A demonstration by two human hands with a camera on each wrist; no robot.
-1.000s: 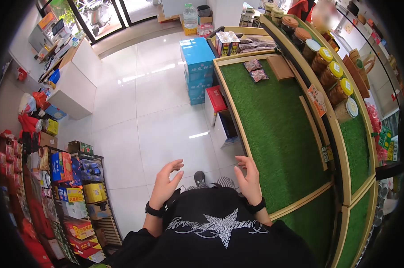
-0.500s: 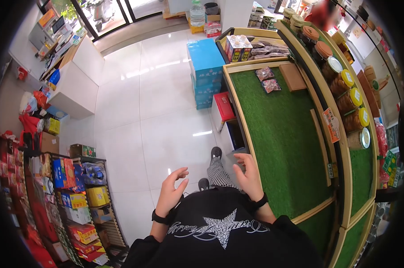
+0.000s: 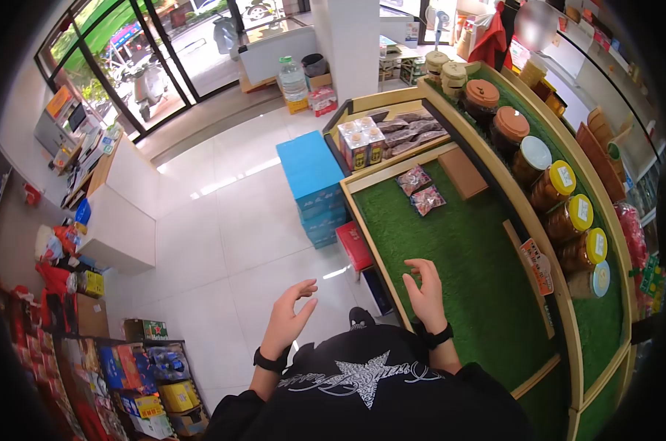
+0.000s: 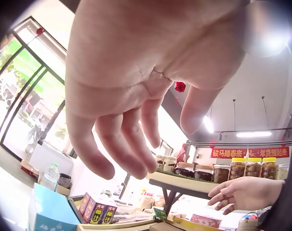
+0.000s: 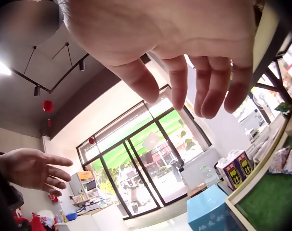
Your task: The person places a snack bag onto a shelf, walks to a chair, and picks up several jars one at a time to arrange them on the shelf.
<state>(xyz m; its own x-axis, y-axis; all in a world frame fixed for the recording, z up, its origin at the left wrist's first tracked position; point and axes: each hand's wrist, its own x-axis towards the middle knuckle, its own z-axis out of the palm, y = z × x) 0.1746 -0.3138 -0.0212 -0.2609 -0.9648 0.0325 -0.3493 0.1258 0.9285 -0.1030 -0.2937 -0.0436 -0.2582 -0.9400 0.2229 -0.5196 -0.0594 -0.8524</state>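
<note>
Both hands are raised in front of the body and hold nothing. In the head view my left hand (image 3: 289, 320) is over the pale tiled floor, its fingers loosely bent and the thumb apart. My right hand (image 3: 426, 298) overlaps the near-left part of a display bin lined with green turf (image 3: 469, 294). Two small snack packets (image 3: 427, 200) lie on this turf, beside a flat brown box (image 3: 463, 174). In the left wrist view the left palm (image 4: 146, 72) faces the camera, fingers hanging. The right palm (image 5: 170, 38) appears likewise in the right wrist view.
Stacked blue cartons (image 3: 311, 169) and a red box (image 3: 353, 246) stand along the bin's left side. Lidded jars (image 3: 553, 185) line the raised shelf at right. Drink cartons (image 3: 361, 142) sit at the bin's far end. Stocked shelves (image 3: 145, 386) are at lower left.
The head view has shifted, showing more of the glass doors and the far end of the bin. The right hand has moved from beside the bin's edge to over the turf. Both hands remain empty.
</note>
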